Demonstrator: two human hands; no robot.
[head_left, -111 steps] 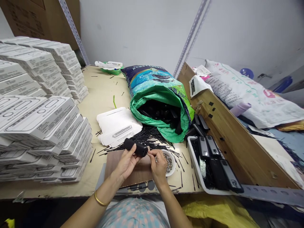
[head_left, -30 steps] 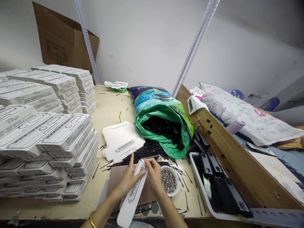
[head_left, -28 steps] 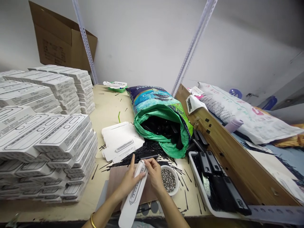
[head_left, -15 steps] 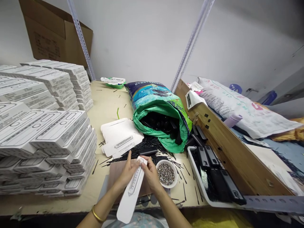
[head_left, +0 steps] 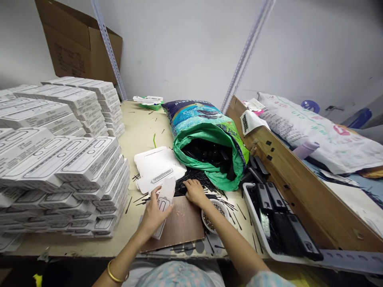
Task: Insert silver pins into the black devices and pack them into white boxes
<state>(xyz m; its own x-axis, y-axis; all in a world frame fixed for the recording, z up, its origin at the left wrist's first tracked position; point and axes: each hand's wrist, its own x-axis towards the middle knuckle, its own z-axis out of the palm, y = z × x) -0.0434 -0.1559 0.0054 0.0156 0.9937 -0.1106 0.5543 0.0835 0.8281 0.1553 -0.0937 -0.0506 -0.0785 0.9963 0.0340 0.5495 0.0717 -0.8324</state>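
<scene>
Carton stage: clamped white cardboard carton (head_left: 165, 197) in left hand (head_left: 154, 215); rested right hand (head_left: 195, 191), closure indeterminate, on black plastic bar (head_left: 180, 188); likely needed pinch next.

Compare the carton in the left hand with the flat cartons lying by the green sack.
1. The held carton is folded into a narrow sleeve; the flat cartons are spread wide with flaps out.
2. The held carton is gripped by the left hand and tilted up; the flat cartons lie level on the table, with no hand on them.
Both are white with a similar line-drawn print.
</scene>
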